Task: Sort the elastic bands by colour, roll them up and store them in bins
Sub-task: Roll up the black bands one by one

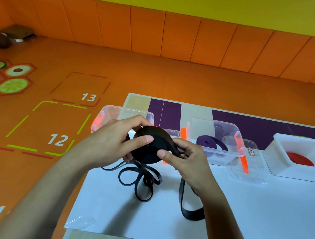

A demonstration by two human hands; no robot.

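Note:
Both hands hold a black elastic band roll (150,148) above the white sheet (239,218). My left hand (116,140) grips the roll's left side, thumb pressed on its face. My right hand (185,158) pinches the band's free strand at the roll's right edge. The loose black band (141,179) trails down in loops onto the sheet. A clear bin (113,114) stands behind my left hand. Another clear bin (217,138) holds a rolled purple band (212,143). A white bin (302,159) at the right holds a red roll (299,159).
A clear lid (246,164) with an orange clip leans by the purple band's bin. The low table (271,123) has purple and beige panels. An orange floor with numbered squares (59,139) lies to the left. A dark object (10,36) sits in the far left corner.

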